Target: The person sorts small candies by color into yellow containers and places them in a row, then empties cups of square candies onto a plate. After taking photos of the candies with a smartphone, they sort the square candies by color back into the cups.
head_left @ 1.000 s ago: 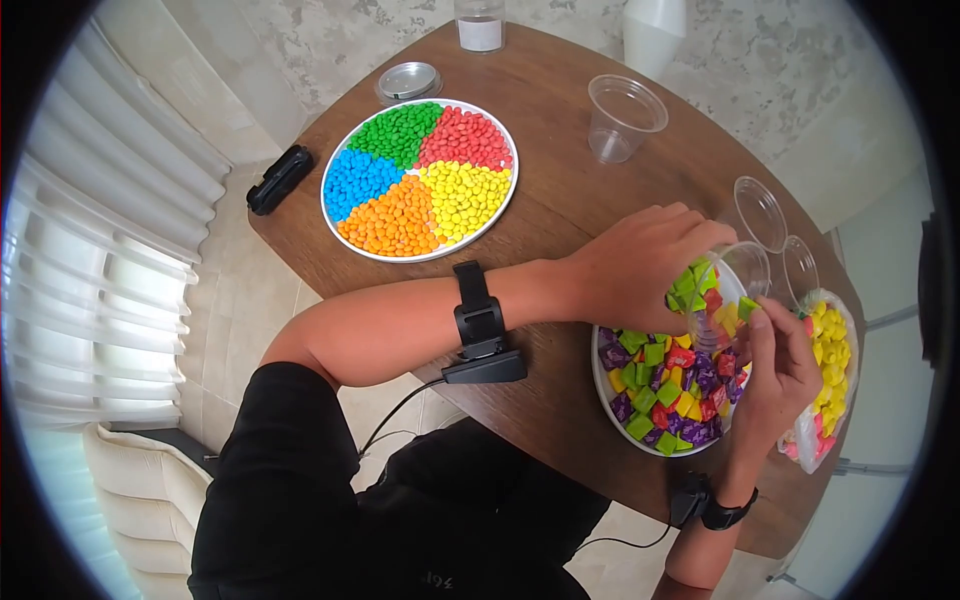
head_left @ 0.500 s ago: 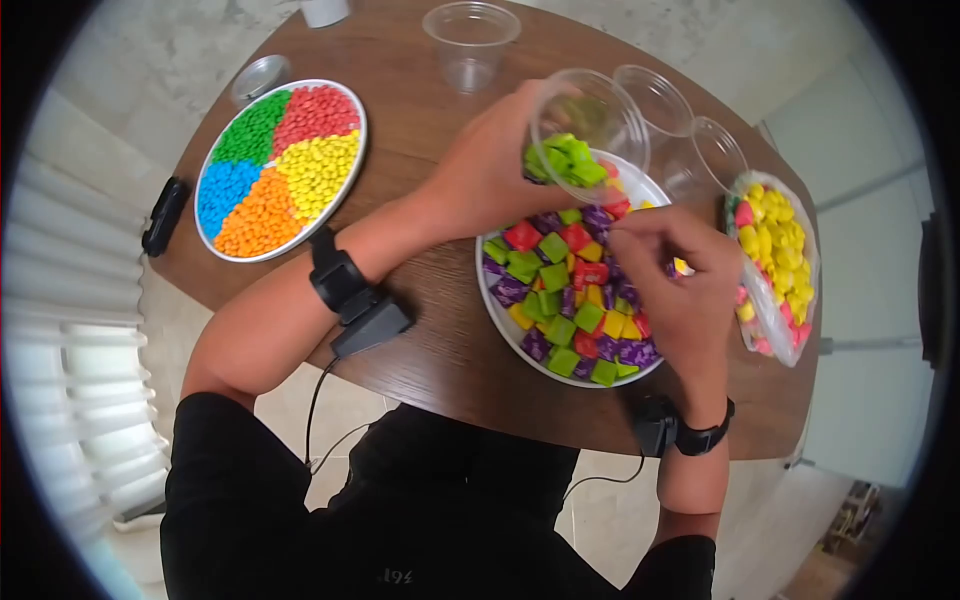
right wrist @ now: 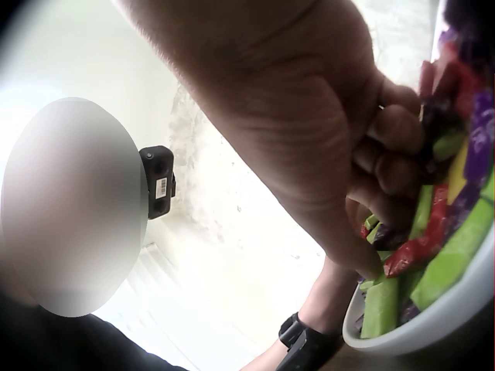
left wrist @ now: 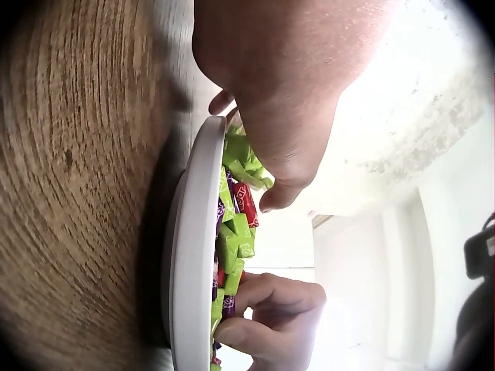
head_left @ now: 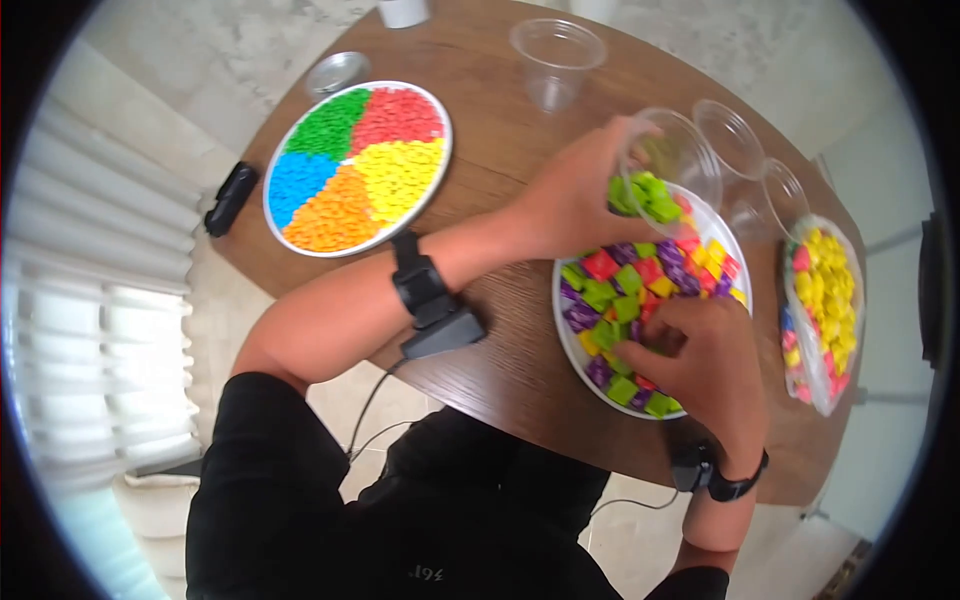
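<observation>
My left hand [head_left: 580, 190] grips a clear plastic cup [head_left: 690, 165], tilted over the plate, with green wrapped candies [head_left: 645, 198] inside. Below it, a white round plate [head_left: 562, 325] is heaped with green, purple, red and yellow wrapped candies [head_left: 600, 265]. My right hand [head_left: 710, 360] reaches down into the heap near the plate's front right. Its thumb and fingertips are bent and stand apart, right at the green candies. In the left wrist view, the right hand's thumb [left wrist: 240, 332] is beside a purple candy. The right wrist view shows the thumb tip against a green candy [right wrist: 380, 305].
A white plate [head_left: 448, 165] of small candies sorted by colour lies at left. Clear cups [head_left: 558, 60] stand toward the back, others behind the held cup. A bag of yellow and pink candies [head_left: 825, 300] sits at right. A clear lid [head_left: 338, 73] and a black device [head_left: 232, 200] lie at the far left.
My right hand has moved from beside the cup's mouth, where it held a green candy, down to the candies on the plate. My left hand still holds the cup. The head view has shifted.
</observation>
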A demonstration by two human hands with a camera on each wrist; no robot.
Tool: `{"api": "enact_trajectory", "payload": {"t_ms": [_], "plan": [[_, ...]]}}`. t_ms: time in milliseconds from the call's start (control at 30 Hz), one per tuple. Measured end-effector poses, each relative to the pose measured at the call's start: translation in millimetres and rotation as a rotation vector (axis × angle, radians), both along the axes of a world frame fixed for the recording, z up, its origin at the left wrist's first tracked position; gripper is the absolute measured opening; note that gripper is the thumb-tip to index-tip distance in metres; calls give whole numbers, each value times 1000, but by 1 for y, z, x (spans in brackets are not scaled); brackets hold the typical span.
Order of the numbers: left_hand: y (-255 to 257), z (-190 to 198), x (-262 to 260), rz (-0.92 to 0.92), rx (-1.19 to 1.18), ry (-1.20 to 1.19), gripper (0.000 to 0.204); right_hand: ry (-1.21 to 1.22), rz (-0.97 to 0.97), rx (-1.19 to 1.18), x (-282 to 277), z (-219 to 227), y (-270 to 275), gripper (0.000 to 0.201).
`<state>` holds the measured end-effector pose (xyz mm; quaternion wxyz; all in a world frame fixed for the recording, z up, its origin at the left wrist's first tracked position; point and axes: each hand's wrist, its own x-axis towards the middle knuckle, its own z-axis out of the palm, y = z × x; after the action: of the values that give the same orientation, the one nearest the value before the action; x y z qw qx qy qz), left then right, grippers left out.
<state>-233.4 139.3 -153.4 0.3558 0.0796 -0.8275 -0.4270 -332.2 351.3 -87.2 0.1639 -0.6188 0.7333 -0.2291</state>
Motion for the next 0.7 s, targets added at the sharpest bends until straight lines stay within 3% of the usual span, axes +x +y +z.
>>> {"api": "enact_trajectory", "payload": {"t_ms": [400, 700], "plan": [[-2, -2, 2, -22, -139, -40, 98, -31, -122, -154, -5, -1, 0, 27], [1, 0, 2, -39, -83, -14, 97, -85, -138, -223, -8, -6, 0, 28]]}}
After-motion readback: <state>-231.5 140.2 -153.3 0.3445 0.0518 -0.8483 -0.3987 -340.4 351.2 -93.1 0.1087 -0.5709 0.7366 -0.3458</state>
